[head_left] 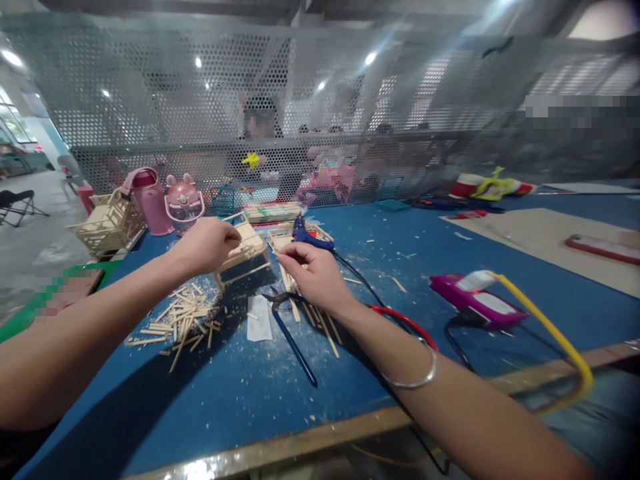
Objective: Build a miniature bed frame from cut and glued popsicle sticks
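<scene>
My left hand (213,245), fingers curled, is at the left side of a small model built of wooden sticks (245,257). Whether it grips the model or a small piece is hidden. To the right, my right hand (315,275) has thumb and forefinger pressed together near the model; anything between them is too small to make out. Behind that hand rests a blue glue gun (313,239) on a wooden stick frame. Pliers with a blue handle (295,347) lie in front, beside a small white paper (259,320). Loose sticks (325,327) stretch out under my right hand.
A heap of short sticks (187,317) lies left. A pink bottle (153,203), a pink cup (184,203) and another stick model (113,223) stand at back left. A purple power strip (480,303) with a yellow cable is right. Perforated metal screen (200,100) behind.
</scene>
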Motion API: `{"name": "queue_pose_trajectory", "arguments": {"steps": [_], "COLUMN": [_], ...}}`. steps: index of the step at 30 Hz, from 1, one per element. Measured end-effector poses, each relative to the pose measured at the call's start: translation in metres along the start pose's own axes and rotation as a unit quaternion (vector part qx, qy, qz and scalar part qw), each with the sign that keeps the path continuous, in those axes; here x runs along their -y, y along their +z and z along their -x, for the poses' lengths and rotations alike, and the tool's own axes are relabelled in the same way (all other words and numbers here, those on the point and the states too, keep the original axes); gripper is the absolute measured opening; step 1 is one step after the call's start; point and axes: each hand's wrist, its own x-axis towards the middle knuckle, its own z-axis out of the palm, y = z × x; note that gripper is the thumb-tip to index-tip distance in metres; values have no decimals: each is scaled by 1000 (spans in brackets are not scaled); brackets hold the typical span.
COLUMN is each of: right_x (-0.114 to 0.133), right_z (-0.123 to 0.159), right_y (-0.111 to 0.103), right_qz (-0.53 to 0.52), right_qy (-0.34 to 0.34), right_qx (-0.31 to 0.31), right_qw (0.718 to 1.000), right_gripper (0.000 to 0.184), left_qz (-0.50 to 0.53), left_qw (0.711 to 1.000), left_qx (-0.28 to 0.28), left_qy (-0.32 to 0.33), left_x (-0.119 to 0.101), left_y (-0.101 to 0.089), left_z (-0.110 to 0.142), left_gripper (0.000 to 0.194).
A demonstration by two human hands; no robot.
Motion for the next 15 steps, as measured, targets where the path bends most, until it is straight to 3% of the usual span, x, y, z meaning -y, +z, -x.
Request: {"name": "queue_pose_trajectory", "arguments": {"steps": [2, 4, 8, 12, 15], "right_x": [3, 7, 20, 37, 51], "right_z": [1, 2, 3, 0, -4], "right_y": [-3, -5, -8, -6, -1], "right_qz": [-4, 2, 32, 106, 203], "right_qy": [-25, -62, -125, -205, -274], "right_qx": [-20, -38, -38, 19, 71], "right_qw": [999, 997, 991, 973, 937], "right_gripper": [12, 12, 12, 15, 19], "left_qz": [-2, 80, 333, 456, 499], "left_qw": [999, 991, 918, 849, 829], "left_qx": [-20, -41, -94, -100, -83], "left_qy": [-36, -104, -197, -246, -239], "left_x": [-5, -6, -2, -1, -1], "left_y": [-8, -12, -6, 9, 17], "left_z": [6, 17, 48, 76, 86], "left_gripper": [6, 14, 27, 37, 35]}}
